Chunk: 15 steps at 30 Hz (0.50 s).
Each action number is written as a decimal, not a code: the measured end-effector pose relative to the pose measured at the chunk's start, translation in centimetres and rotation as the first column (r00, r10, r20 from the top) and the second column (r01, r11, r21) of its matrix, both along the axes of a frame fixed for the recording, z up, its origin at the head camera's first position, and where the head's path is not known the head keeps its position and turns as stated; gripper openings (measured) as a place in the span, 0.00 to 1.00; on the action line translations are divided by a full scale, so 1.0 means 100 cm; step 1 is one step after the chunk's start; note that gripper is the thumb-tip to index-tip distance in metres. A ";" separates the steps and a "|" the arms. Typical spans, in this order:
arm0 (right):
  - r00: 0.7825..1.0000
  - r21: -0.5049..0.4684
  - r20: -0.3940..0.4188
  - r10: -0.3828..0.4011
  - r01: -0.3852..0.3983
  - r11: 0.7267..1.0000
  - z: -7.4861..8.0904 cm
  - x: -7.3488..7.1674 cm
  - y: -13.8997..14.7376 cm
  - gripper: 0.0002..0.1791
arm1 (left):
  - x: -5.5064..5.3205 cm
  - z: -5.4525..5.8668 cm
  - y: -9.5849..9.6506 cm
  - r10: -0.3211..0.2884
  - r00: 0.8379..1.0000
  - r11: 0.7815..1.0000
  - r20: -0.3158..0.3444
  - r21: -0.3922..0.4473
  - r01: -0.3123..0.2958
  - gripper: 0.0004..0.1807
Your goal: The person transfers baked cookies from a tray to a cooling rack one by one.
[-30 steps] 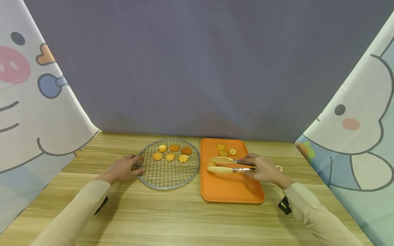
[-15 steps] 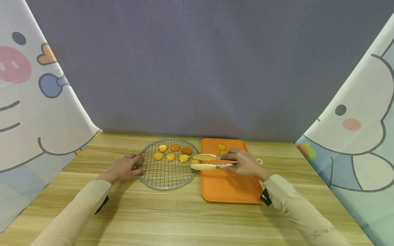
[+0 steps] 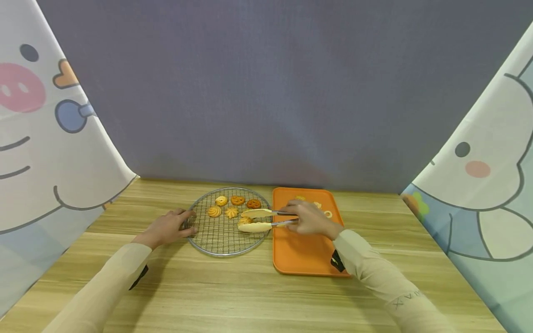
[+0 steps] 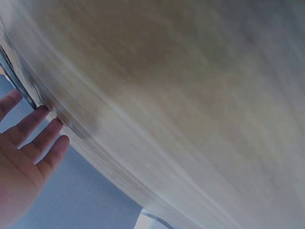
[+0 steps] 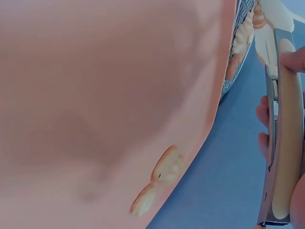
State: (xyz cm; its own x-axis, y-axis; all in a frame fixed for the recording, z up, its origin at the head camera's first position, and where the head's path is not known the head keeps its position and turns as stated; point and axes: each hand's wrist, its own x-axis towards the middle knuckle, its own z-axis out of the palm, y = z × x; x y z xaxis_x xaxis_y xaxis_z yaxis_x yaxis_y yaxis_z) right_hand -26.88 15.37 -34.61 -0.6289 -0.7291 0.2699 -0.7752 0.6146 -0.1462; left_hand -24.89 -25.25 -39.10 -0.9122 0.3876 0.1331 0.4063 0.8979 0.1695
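My right hand (image 3: 310, 218) grips a pair of tongs (image 3: 256, 227) with cream scalloped tips and metal arms. Between the tips sits a golden cookie (image 3: 244, 221), over the right part of a round wire cooling rack (image 3: 225, 240); whether it touches the wires I cannot tell. In the right wrist view, thumb and fingers lie around the tong handle (image 5: 288, 133). My left hand (image 3: 164, 228) touches the rack's left rim, its fingers (image 4: 45, 138) fairly straight in the left wrist view. Several cookies, including a swirl cookie (image 3: 214, 211) and a pretzel-shaped cookie (image 3: 238, 200), lie on the rack.
An orange tray (image 3: 306, 254) stands just right of the rack. A few cookies lie near its far end, partly hidden by my right hand; the right wrist view shows a pale-topped cookie (image 5: 167, 169) there. Wooden table (image 3: 208, 296) surrounds both, with a grey curtain (image 3: 266, 92) behind.
My right hand has carried the tongs and cookie leftward from the orange tray to above the cooling rack. My left hand has stayed at the rack's rim.
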 end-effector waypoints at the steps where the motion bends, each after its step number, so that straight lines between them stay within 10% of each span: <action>1: 1.000 0.008 0.000 -0.004 0.004 1.000 0.000 -0.001 -0.003 0.21 | 0.000 0.000 0.000 0.000 1.000 1.000 0.000 0.000 0.000 0.31; 15: 1.000 0.049 -0.004 -0.013 0.013 0.999 -0.004 -0.008 -0.044 0.24 | 0.000 0.001 0.001 -0.010 1.000 1.000 -0.014 -0.001 0.010 0.31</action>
State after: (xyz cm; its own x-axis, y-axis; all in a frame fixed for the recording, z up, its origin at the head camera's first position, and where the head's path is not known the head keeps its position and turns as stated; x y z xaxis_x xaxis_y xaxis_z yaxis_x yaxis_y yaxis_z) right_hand -27.67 10.97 -35.05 -0.6371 -0.7334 0.2370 -0.7679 0.6306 -0.1128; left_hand -24.88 -25.19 -39.03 -0.9064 0.3965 0.1458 0.4174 0.8940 0.1630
